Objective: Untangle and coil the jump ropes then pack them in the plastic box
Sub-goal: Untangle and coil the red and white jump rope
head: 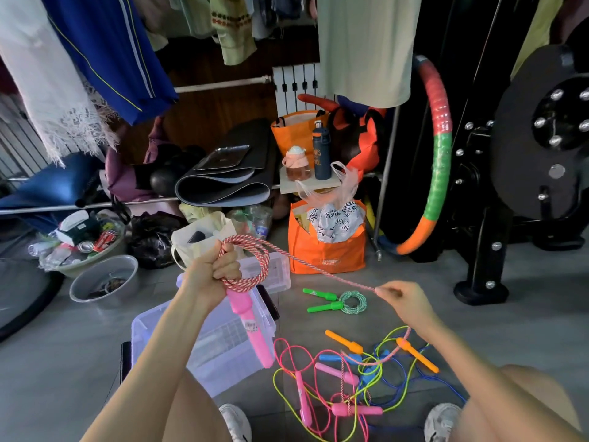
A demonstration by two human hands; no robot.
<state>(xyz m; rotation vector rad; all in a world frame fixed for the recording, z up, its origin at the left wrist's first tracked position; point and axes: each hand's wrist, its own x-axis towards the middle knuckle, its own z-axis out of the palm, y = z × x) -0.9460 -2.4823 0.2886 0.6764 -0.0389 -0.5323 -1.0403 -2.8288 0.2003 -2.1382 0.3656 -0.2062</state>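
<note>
My left hand [212,272] grips a coil of pink-and-white braided jump rope [251,263], and the rope's pink handle [255,333] hangs down below my fist. From the coil the same rope runs taut to the right, where my right hand [403,301] pinches it. Past that pinch it drops into a tangled pile of ropes [353,378] on the floor, with pink, orange and blue handles. A green rope [342,303] lies coiled beside the pile. The clear plastic box [223,352] stands open under my left arm, its lid [271,272] behind it.
An orange bag [325,253] stands beyond the ropes. Two basins [102,279] with clutter sit at the left. A hula hoop [441,148] leans on black gym equipment [526,161] at the right. Clothes hang overhead. My knees and shoes frame the pile.
</note>
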